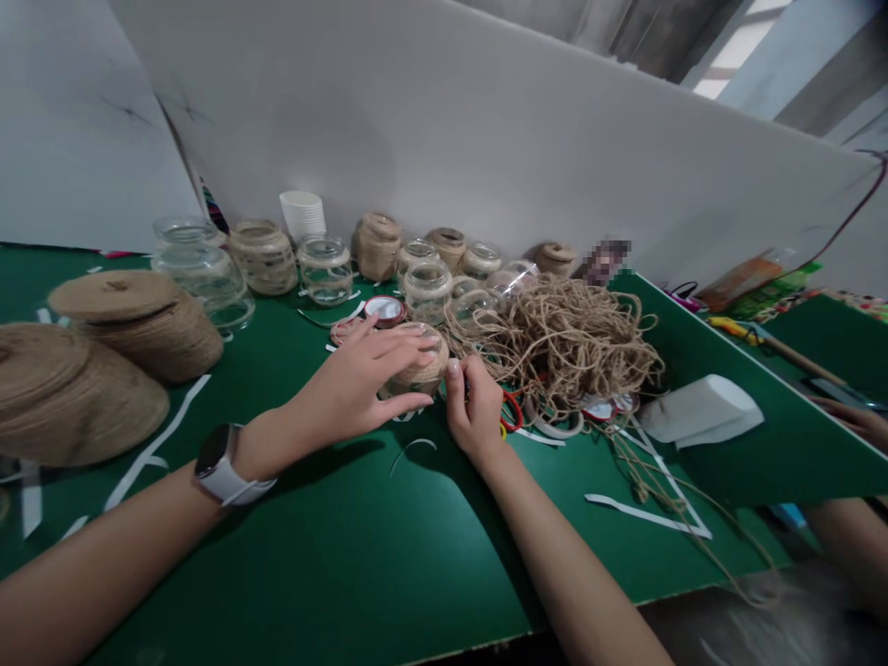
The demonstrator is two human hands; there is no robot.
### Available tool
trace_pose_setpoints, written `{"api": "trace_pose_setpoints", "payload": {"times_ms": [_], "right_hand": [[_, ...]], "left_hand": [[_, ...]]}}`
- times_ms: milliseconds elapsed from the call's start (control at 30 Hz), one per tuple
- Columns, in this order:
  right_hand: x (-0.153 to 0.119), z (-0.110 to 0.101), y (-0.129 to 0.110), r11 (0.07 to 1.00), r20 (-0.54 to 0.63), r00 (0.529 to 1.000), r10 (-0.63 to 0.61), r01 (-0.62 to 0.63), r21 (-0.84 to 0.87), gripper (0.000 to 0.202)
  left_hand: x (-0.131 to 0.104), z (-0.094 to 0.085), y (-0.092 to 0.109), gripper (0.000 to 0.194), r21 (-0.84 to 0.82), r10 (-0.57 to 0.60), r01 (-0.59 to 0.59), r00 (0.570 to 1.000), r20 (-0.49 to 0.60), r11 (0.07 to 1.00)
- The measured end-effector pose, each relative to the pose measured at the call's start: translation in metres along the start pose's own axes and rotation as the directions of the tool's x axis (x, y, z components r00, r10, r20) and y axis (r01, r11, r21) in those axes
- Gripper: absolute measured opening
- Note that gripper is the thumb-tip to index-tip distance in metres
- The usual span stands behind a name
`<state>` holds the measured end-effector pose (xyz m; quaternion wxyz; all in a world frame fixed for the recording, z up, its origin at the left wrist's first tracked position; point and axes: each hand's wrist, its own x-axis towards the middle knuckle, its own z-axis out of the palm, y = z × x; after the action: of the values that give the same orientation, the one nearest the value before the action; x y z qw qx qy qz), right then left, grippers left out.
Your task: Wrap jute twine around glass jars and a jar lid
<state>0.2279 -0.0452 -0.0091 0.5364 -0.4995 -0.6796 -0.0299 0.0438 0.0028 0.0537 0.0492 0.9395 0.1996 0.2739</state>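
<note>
A glass jar partly wrapped in jute twine (423, 370) lies on the green table in front of me. My left hand (364, 375) grips it, fingers stretched over its top and thumb along its near side. Just right of the jar, my right hand (475, 407) is closed in a pinch on jute twine; the strand itself is mostly hidden by the fingers. A large tangled heap of jute twine (583, 342) spreads beyond my right hand. Red-handled scissors (511, 413) lie partly hidden beside that hand. Behind the jar sits a roll of tape (385, 310).
Big twine-wrapped cones (145, 319) stand at left. Bare glass jars (326, 273), wrapped jars (378, 245) and stacked paper cups (303, 215) line the grey partition (486, 139). White strips (645, 514) are scattered about. A white roll (704, 412) lies at right, near another person's arm (850, 546).
</note>
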Motion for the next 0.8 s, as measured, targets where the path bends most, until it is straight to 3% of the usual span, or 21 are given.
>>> {"api": "trace_pose_setpoints", "payload": {"times_ms": [367, 633, 800], "right_hand": [[0.0014, -0.0011, 0.0, 1.0, -0.007, 1.0, 0.008, -0.008, 0.01, 0.026], [0.0022, -0.0027, 0.0015, 0.999, -0.013, 0.999, 0.037, -0.038, -0.001, 0.028], [0.0018, -0.0025, 0.0014, 0.998, 0.008, 0.998, 0.062, -0.062, -0.005, 0.028]], "left_hand": [[0.0024, -0.0028, 0.0027, 0.009, -0.043, -0.008, 0.004, 0.995, -0.097, 0.999], [-0.0013, 0.0016, -0.0012, 0.037, 0.064, 0.009, -0.005, 0.999, -0.049, 0.998], [-0.0014, 0.0041, 0.0022, 0.04, 0.179, 0.045, -0.035, 0.998, -0.054, 0.983]]}}
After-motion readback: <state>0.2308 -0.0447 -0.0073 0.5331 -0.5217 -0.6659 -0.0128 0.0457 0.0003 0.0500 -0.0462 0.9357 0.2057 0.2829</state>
